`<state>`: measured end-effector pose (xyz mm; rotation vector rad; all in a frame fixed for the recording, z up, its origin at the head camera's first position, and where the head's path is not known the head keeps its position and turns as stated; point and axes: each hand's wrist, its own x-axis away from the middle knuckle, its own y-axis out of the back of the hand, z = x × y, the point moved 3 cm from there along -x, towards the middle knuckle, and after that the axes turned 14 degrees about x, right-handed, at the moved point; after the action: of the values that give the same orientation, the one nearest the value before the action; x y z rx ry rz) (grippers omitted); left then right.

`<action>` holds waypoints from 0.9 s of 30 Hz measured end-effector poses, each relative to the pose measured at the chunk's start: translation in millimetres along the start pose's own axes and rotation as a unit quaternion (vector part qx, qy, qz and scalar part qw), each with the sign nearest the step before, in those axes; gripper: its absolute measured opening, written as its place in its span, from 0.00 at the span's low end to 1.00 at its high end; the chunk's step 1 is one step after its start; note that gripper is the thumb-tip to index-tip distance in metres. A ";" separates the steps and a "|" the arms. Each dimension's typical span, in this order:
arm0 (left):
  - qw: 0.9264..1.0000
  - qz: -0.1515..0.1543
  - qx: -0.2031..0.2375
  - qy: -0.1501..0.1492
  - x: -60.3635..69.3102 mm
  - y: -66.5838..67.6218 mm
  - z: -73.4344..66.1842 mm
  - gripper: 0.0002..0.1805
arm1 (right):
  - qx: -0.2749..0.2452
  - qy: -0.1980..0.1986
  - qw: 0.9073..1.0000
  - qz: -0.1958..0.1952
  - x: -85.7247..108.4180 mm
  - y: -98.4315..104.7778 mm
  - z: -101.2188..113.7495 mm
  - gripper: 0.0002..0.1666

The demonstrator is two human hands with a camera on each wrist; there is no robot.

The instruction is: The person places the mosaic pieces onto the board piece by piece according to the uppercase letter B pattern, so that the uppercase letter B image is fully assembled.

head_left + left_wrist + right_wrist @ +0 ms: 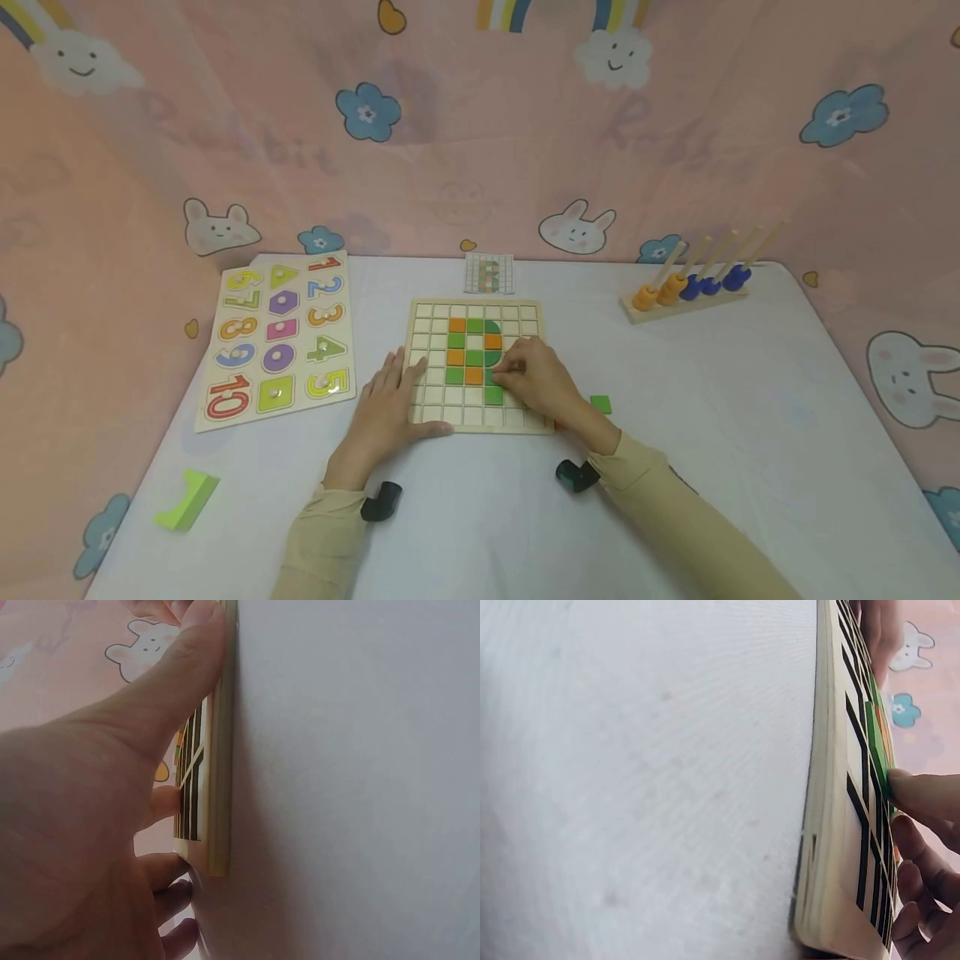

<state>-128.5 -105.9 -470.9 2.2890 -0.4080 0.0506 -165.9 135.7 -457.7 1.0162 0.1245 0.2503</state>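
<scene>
A wooden grid board point(435, 408) lies at the middle of the table, holding orange and green tiles in a letter-like pattern. My left hand point(386, 408) rests spread over the board's left edge, its thumb along the near edge; the left wrist view shows the thumb point(176, 671) on the rim. With bent fingers, my right hand point(540, 379) pinches a dark green tile point(489, 377) at the pattern's lower right, just above a lighter green square point(493, 396). In the right wrist view, fingertips point(900, 782) touch green at the board's surface; the tile's exact shape is hidden.
Behind the board lies a pattern card point(490, 273). A number puzzle point(300, 392) lies left, a bead stacker point(682, 304) back right. A loose green tile point(601, 404) sits right of the board; an orange piece point(558, 426) peeks from under the right wrist. A green block point(189, 500) lies front left.
</scene>
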 end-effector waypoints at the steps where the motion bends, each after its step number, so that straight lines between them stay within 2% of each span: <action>1: 1.000 0.000 -0.001 0.001 0.1 0.0 0.1 0.62 | -0.001 0.000 1.000 0.001 0.1 -0.7 -0.4 0.03; 10: 1.000 0.001 -0.002 0.003 0.7 0.7 -0.7 0.62 | -0.005 0.011 1.000 0.011 5.0 4.6 -13.7 0.05; 14: 1.000 -0.001 -0.003 0.004 0.4 0.8 -0.4 0.63 | -0.010 0.028 0.999 0.038 11.2 14.4 -26.3 0.12; 17: 1.000 -0.004 -0.004 0.002 0.1 0.9 -0.3 0.63 | -0.009 0.016 0.998 0.066 17.5 23.3 -38.1 0.17; 22: 1.000 -0.003 -0.006 0.000 -0.9 0.4 0.1 0.62 | 0.026 0.002 0.994 0.104 26.6 37.4 -55.1 0.25; 27: 1.000 -0.004 -0.006 -0.001 -1.5 -1.0 0.7 0.62 | 0.017 -0.003 0.993 0.114 34.5 47.5 -65.4 0.25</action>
<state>-129.6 -105.3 -472.3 2.2794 -0.3997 0.0434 -153.9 222.5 -451.0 1.0652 0.0074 0.4553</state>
